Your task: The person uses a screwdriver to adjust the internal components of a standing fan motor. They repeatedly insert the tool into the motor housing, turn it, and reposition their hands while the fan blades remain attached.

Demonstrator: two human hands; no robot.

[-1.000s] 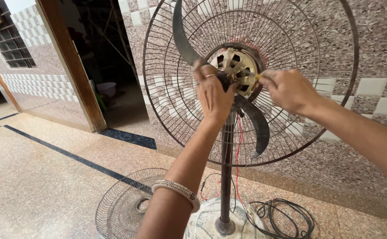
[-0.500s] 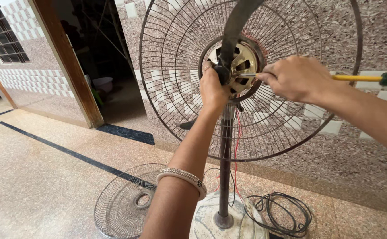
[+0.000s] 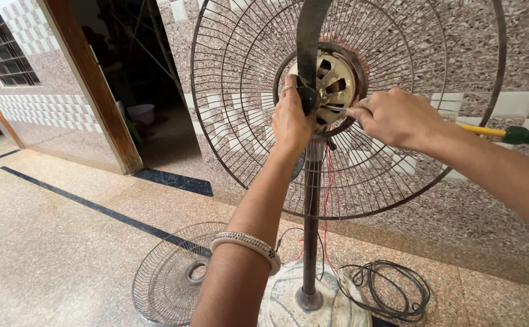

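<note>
Two hands: both work at the hub of a pedestal fan (image 3: 310, 200).
Left hand (image 3: 291, 121): fingers closed around the dark blade hub (image 3: 307, 97).
Right hand (image 3: 394, 118): pinched on a small part at the motor (image 3: 336, 85); its yellow-and-green screwdriver (image 3: 506, 133) trails behind the wrist.
Risk: the blade (image 3: 310, 36) could swing, nipping fingers; the loose red wire (image 3: 327, 181) might snag.
Materials: rusty wire rear guard (image 3: 240, 121), slotted metal motor, worn round base (image 3: 319, 306), speckled stone wall (image 3: 476, 42).
Floor: front guard (image 3: 167, 281) and coiled cable (image 3: 391, 290).

Speckled stone floor (image 3: 52, 254), tiled wall (image 3: 458, 54), dark open doorway (image 3: 125, 72), barred window (image 3: 4, 57).
</note>
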